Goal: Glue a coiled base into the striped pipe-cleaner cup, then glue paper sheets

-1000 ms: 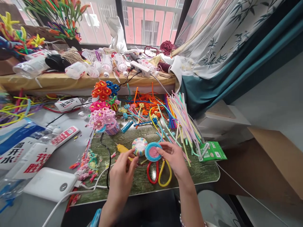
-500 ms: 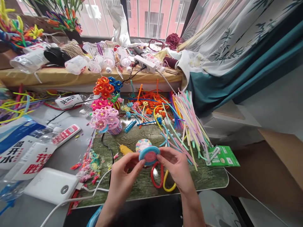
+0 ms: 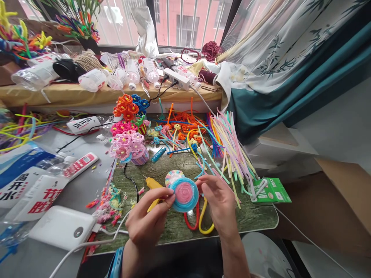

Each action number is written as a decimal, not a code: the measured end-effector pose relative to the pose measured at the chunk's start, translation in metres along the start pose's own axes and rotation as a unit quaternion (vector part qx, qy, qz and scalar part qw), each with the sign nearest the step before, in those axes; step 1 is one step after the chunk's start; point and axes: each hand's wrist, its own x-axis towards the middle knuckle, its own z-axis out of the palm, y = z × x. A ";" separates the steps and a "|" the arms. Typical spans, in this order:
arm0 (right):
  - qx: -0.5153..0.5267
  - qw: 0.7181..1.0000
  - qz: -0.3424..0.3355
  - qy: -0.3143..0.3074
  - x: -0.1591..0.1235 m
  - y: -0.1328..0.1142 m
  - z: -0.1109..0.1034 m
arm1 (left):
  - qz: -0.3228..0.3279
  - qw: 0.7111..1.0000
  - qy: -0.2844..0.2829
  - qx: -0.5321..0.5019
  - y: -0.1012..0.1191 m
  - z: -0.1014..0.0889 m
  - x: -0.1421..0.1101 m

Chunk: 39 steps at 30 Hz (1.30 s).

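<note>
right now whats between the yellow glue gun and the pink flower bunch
In the head view, a black cord loops across the green mat between the yellow glue gun and the pink flower bunch; otherwise bare mat.

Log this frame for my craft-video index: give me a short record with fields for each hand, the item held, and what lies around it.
left hand: fingertips on the left edge of the coiled disc
right hand: fingers at the disc's right edge
coiled disc: blue rim, pink centre, face up to the camera
beneath: red and yellow loops on the green mat
nearby: yellow tool, pastel pipe cleaners, white power bank
</note>
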 end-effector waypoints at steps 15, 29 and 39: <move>0.023 0.986 0.143 -0.078 0.003 0.004 -0.001 | -0.445 0.847 -0.067 -0.282 -0.005 0.008 -0.001; -0.046 0.980 0.178 -0.071 0.003 0.024 0.001 | -0.500 0.815 -0.134 -0.261 -0.017 0.004 -0.008; -0.076 0.972 0.191 -0.109 0.004 0.032 -0.006 | -0.476 0.836 -0.182 -0.202 -0.029 0.008 -0.017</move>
